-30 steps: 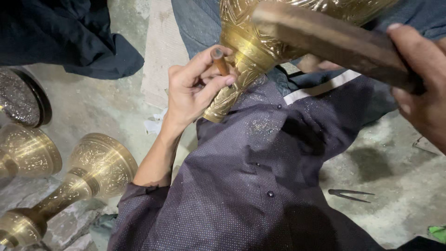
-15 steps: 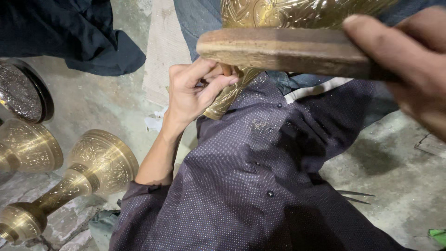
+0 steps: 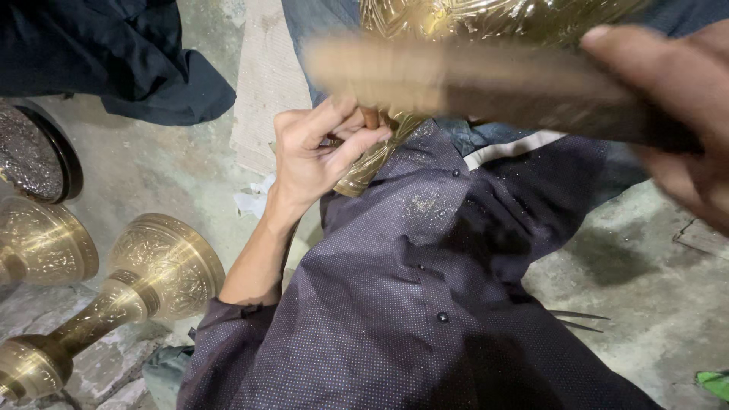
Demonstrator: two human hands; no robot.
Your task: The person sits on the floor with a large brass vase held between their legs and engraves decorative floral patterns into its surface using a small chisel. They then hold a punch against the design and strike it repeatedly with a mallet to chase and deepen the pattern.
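Lying nearby, brass stands (image 3: 114, 296), dark cloth (image 3: 114, 61)

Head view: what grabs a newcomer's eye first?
The blurred wooden mallet across the top, gripped by the right hand. Under it, the left hand pinches a small punch against an engraved brass vessel resting on the lap. Two brass goblet-shaped pieces lie lower left.

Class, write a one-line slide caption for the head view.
Left hand steadies a thin punch on an engraved brass vase; right hand swings a blurred wooden mallet.
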